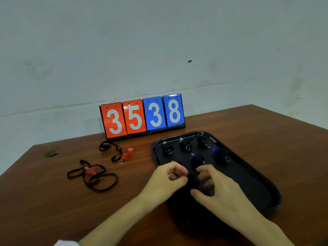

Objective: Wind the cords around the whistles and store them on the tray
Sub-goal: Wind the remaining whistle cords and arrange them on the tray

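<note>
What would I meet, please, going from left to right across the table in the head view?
Brown scrap → near red whistle → far red whistle → left hand → right hand.

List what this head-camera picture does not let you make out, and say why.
Head view, all three:
- What the left hand and right hand work on: curled fingers cover it, and it is dark against the black tray.
- Wound whistles at the tray's far end: too small and dark for detail.
- Brown scrap on the table: too small to identify.
</note>
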A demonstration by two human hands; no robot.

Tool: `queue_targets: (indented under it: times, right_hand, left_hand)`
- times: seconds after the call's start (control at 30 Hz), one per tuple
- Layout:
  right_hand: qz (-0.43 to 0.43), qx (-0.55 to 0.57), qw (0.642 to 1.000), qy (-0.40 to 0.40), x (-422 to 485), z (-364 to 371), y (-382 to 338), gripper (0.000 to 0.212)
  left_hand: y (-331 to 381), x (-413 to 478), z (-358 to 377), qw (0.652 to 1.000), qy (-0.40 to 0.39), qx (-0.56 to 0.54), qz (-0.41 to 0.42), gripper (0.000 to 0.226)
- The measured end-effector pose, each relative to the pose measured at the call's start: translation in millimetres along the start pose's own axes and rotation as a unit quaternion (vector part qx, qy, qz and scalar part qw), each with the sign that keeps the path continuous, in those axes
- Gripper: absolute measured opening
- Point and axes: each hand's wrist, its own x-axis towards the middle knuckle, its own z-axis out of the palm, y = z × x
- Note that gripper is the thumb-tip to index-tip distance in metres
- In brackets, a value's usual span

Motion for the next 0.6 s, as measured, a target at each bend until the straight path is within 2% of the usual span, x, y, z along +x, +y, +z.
queue_targets:
  times: [0.07, 0.1, 0.3, 0.4, 0.5, 0.6]
  right_hand:
    - [-0.011, -0.007, 1.0, -0.026, -3.2, 2.2, 5.1, 0.062]
    - [-0.019, -0.01, 0.999, -0.027, -3.4, 3.2, 5.6, 0.062]
    - [-0.017, 0.0, 1.0, 0.007, -7.3, 6.8, 10.7, 0.037]
    - [-0.014, -0.018, 1.0, 0.015, -9.8, 7.0, 9.6, 0.03]
    - [-0.008, -0.027, 1.0, 0.003, -8.9, 6.7, 7.4, 0.032]
    - [0.001, -0.02, 1.0, 0.005, -5.7, 1.3, 0.7, 0.037]
  left_hand:
    - [-4.4, -0.8, 7.7, 0.999, -0.001, 0.042, 0.024, 0.016]
    - [-5.9, -1.8, 10.4, 0.998, -0.004, 0.058, 0.034, 0.016]
    - [-8.0, -12.0, 23.2, 0.979, -0.021, 0.174, 0.106, 0.008]
    - [-14.3, -13.1, 23.8, 0.954, -0.018, 0.264, 0.144, 0.022]
    - [-17.0, -17.2, 25.1, 0.946, 0.008, 0.27, 0.18, 0.036]
    - [-18.6, -15.5, 12.3, 0.948, 0.078, 0.247, 0.187, 0.034]
